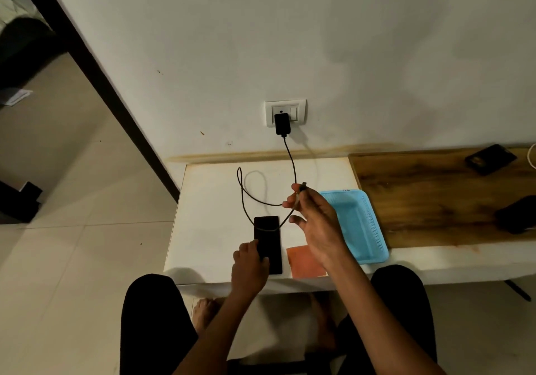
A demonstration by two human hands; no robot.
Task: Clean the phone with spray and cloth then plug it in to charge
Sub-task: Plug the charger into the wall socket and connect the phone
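1. A white table stands against a pale wall.
2. The phone lies flat near its front edge; my left hand presses it steady.
3. My right hand pinches the cable plug, which I should align squarely with the port.

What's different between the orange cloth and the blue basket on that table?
The orange cloth lies flat and thin at the table's front edge; the blue basket has raised, perforated walls. The cloth is smaller, the basket clearly larger. The right hand covers part of both. Both are roughly rectangular and rest on the white table.
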